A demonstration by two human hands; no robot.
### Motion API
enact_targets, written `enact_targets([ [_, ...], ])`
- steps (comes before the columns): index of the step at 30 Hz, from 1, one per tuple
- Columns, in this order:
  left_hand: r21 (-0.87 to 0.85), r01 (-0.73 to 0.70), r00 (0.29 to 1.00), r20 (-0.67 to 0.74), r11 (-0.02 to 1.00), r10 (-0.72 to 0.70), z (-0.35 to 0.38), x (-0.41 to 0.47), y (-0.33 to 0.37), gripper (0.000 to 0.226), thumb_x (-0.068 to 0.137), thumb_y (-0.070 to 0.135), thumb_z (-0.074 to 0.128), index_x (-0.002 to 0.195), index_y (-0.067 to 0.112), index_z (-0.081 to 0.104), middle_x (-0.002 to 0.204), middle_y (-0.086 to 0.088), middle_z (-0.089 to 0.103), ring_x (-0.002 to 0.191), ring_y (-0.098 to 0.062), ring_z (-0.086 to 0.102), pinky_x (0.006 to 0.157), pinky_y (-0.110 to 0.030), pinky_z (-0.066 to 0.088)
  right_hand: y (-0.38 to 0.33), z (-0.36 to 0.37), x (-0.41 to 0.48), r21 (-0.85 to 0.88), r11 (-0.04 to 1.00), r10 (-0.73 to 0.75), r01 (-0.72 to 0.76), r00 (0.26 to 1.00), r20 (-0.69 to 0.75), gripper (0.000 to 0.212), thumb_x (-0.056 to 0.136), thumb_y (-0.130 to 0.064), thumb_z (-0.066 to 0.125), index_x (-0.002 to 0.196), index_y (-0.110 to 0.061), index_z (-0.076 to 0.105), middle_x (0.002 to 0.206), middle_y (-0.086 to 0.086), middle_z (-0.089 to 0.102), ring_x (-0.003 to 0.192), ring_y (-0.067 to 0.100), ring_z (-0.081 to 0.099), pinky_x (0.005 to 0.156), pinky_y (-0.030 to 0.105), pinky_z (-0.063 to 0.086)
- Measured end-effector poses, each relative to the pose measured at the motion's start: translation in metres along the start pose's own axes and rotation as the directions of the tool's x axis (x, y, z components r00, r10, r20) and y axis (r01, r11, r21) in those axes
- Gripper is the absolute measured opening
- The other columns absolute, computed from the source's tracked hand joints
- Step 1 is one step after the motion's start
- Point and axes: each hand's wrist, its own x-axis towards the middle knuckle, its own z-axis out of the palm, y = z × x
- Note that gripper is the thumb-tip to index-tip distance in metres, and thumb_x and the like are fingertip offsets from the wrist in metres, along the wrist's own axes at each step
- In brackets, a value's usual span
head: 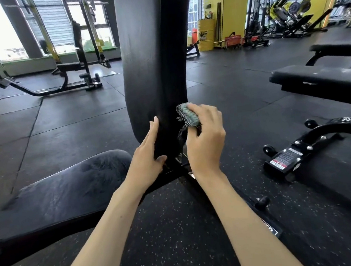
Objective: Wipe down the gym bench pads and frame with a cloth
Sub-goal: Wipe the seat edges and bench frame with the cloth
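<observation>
Two bare forearms reach up from the bottom of the frame over black rubber flooring (174, 228) flecked with pale specks. At lower left lies the seat pad (55, 198), dark, matte and rounded at its far end, its cover creased and smudged. Just above centre, the left hand (149, 156) lies flat against the lower edge of the upright back pad (152, 50), fingers straight and pressed together, thumb hooked round the pad's bottom corner. Beside it, the right hand (206, 138) has its fingers curled tight around a bunched cloth (187, 116), a knobbly grey-green weave with a loose checked tail hanging down; the cloth touches the pad's right side edge near its base. Below the hands the black metal frame (182, 170) meets the pad at a hinge. At right, another bench's glossy black base (295, 156) carries small wheels and a warning label, with flat padded benches (318, 82) behind it. Farther off at upper right stands a yellow drum (206, 34); what it contains cannot be seen. Racks and bright windows fill the upper left.
</observation>
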Motion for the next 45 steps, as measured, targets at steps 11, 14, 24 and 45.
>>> enact_targets([
  [11,-0.138,0.038,0.999,0.029,0.99,-0.034,-0.01,0.001,0.001,0.092,0.081,-0.018,0.043,0.15,0.038,0.016,0.151,0.009,0.036,0.1,0.003,0.059,0.071,0.0,0.039,0.007,0.009,-0.03,-0.309,0.879,-0.339,0.363,0.932,0.131,0.021,0.087,0.003,0.056,0.097,-0.004,0.073,0.091,0.006,0.067,0.086,0.022,0.064,0.062,0.03,0.056],
  [14,-0.169,0.058,0.998,0.021,0.984,-0.055,-0.015,0.002,0.004,0.089,0.08,-0.017,0.038,0.149,0.037,0.022,0.148,0.011,0.038,0.082,0.009,0.059,0.067,-0.002,0.042,0.013,-0.008,-0.042,-0.279,0.886,-0.307,0.371,0.919,0.248,0.031,0.079,0.011,0.052,0.095,-0.006,0.072,0.091,0.003,0.066,0.085,0.019,0.061,0.059,0.028,0.054],
  [24,-0.173,0.041,0.998,-0.037,0.984,-0.048,-0.002,0.001,-0.005,0.097,0.075,-0.021,0.036,0.15,0.037,0.019,0.151,0.001,0.039,0.13,-0.019,0.047,0.1,-0.017,0.041,-0.002,0.017,-0.026,-0.242,0.936,-0.236,0.257,0.965,0.113,0.025,0.086,0.001,0.054,0.106,-0.003,0.07,0.096,0.009,0.065,0.088,0.022,0.058,0.063,0.03,0.057],
  [45,-0.255,0.025,0.996,-0.077,0.967,-0.046,0.006,0.001,-0.009,0.096,0.075,-0.026,0.031,0.15,0.033,0.024,0.154,0.009,0.029,0.141,-0.003,0.026,0.104,-0.005,0.028,0.055,0.019,-0.127,-0.228,0.972,0.026,0.054,0.942,0.334,0.036,0.061,0.015,0.077,0.088,-0.006,0.068,0.085,0.004,0.063,0.079,0.015,0.058,0.057,0.012,0.042],
])
